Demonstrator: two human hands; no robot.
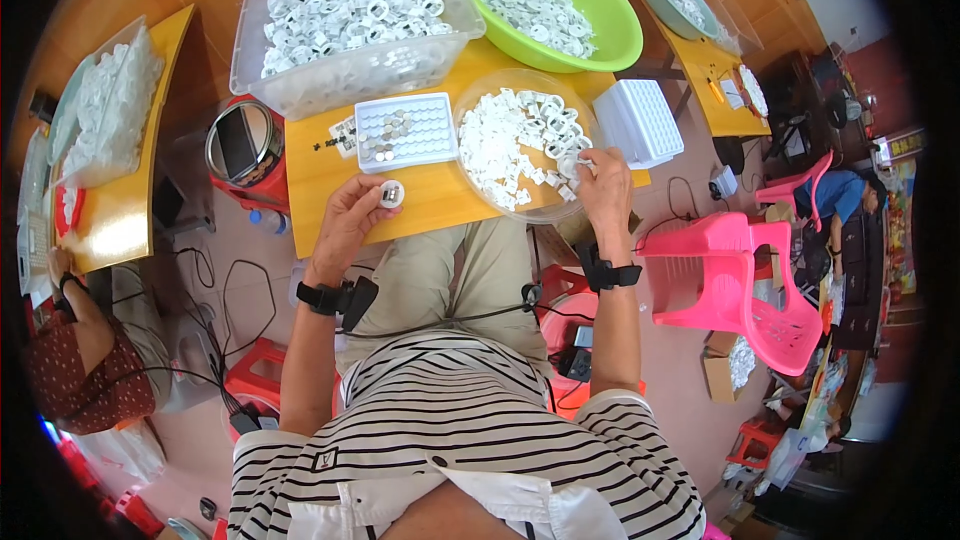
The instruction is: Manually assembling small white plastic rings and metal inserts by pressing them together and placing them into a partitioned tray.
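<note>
My left hand (348,217) pinches a small round white plastic housing (391,194) with a dark spot in its middle, above the near edge of the yellow table (330,202). At the right side of a clear round tray (468,187), my right hand (606,192) has its fingertips closed together. What they hold, if anything, I cannot make out. Small white plastic pieces (492,145) fill the left of that tray, and ring-shaped white parts (562,125) lie along its right. Beyond my left hand, a white pocketed tray (433,152) holds several silver button cells (385,150).
At the back stand a clear bin (400,70) of white ring parts and a green basin (620,35) of small parts. White trays (640,120) are stacked right. A red bucket (270,185) is left, pink chairs (700,270) right. Another person (90,365) sits far left. Cables cross my lap.
</note>
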